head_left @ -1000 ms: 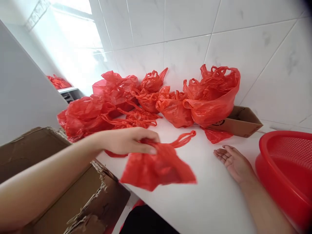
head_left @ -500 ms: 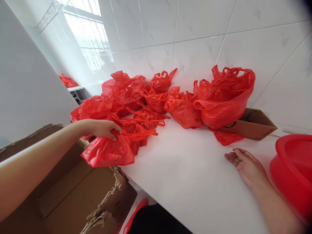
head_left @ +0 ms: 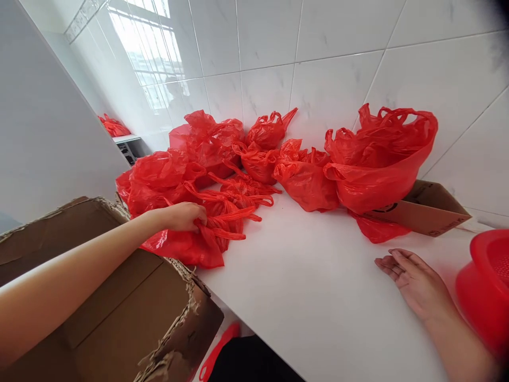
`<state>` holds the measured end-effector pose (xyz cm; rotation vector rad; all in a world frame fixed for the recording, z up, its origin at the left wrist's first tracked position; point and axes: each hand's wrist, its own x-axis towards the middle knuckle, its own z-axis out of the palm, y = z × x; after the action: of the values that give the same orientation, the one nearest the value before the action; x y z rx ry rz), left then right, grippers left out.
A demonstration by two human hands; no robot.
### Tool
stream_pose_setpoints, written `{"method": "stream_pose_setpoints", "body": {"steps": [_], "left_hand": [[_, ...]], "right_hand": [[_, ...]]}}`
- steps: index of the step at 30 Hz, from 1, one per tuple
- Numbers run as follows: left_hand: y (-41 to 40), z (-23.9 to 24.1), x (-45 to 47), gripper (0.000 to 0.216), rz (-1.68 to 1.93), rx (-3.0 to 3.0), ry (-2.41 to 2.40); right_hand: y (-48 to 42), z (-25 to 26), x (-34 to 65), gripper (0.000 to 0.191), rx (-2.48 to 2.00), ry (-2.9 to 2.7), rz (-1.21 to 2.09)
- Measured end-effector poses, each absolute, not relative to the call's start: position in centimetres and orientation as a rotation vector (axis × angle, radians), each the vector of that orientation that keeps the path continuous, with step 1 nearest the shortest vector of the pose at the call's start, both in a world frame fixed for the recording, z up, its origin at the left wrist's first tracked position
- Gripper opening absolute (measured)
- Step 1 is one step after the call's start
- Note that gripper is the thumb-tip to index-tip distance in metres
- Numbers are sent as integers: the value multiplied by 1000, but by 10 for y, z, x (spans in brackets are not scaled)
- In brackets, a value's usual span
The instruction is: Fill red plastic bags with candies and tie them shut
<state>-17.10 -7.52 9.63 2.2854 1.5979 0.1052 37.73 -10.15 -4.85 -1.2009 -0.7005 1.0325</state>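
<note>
While the left hand (head_left: 183,216) pinches a red bag (head_left: 204,249) below, the right hand (head_left: 417,284) is loosely spread.

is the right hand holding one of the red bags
No, the right hand is loosely curled with nothing in it, and white table shows between it and the nearest red plastic.

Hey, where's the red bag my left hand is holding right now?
In the head view, the red bag is left of centre, in the left hand, beside the large carton and other red bags.
</note>
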Motion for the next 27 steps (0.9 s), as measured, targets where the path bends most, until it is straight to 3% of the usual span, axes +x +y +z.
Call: {"method": "stream_pose_setpoints", "body": {"steps": [8,19,24,27], "left_hand": [[-97,127,-194,17,296,2237,1649],[-75,110,-140,15,351,2256,1464],[-93,144,-160,8,312,2173,1472],[-122,176,-194,22,533,1938,1501]], "right_hand": [[-99,-53,376,30,-1224,-719,996],[-104,-52,366,34,-1260,-770,940],[-106,-46,365,30,-1293,-787,941],[-113,-29,353,25,-1422,-789,959]]}}
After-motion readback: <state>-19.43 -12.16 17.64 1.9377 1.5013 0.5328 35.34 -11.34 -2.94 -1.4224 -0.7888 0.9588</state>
